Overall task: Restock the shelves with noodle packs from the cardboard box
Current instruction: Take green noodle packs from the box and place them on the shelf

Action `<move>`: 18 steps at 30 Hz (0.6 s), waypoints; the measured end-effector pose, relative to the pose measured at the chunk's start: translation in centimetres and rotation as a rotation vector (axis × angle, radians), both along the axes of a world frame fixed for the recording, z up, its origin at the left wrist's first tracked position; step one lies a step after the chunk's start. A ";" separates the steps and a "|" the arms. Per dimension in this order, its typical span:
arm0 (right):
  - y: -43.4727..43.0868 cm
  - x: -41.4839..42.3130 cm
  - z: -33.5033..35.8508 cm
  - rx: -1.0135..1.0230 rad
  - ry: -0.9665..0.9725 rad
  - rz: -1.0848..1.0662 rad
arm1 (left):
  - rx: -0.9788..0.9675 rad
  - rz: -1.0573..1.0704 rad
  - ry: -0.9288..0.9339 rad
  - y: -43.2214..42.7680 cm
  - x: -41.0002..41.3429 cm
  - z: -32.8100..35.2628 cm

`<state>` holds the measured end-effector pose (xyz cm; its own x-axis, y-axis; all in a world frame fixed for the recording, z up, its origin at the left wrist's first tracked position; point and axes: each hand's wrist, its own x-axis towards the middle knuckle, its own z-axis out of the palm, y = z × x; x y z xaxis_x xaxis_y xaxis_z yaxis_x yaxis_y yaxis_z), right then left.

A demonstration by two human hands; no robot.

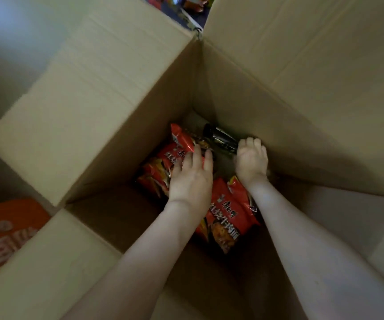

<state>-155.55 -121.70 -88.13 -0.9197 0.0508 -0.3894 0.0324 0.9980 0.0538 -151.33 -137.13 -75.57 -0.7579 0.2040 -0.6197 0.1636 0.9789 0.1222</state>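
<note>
Open cardboard box [255, 116], flaps up. On its bottom: red noodle packs [225, 215] heaped left and near side; dark glossy item [221, 136], kind unclear, at far corner.

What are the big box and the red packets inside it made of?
The box looks like plain brown corrugated cardboard: matte, with fold creases and faint ribbing on its flaps. The red packets seem to be thin glossy plastic film, printed, crinkled and catching light at the ends, perhaps foil-lined.

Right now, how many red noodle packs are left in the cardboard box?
5 red noodle packs at least: one tilted at the far end, two overlapping under the left hand, two nearer, between the forearms. Others may lie hidden.
</note>
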 end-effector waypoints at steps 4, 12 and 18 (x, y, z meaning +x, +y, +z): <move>0.1 1.5 6.4 -0.072 -0.025 0.025 | -0.015 -0.079 0.063 0.6 0.2 5.0; 2.6 7.1 29.9 -0.336 0.028 0.085 | 0.025 -0.343 0.216 2.9 1.5 22.4; 5.3 12.7 51.1 -0.384 0.209 -0.008 | 0.193 -0.488 0.467 4.0 2.5 38.8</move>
<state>-142.88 -116.44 -37.01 -0.9809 -0.0539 -0.1871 0.0111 0.9439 -0.3300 -148.78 -133.10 -36.72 -0.7297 0.6622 -0.1703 0.6565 0.7482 0.0963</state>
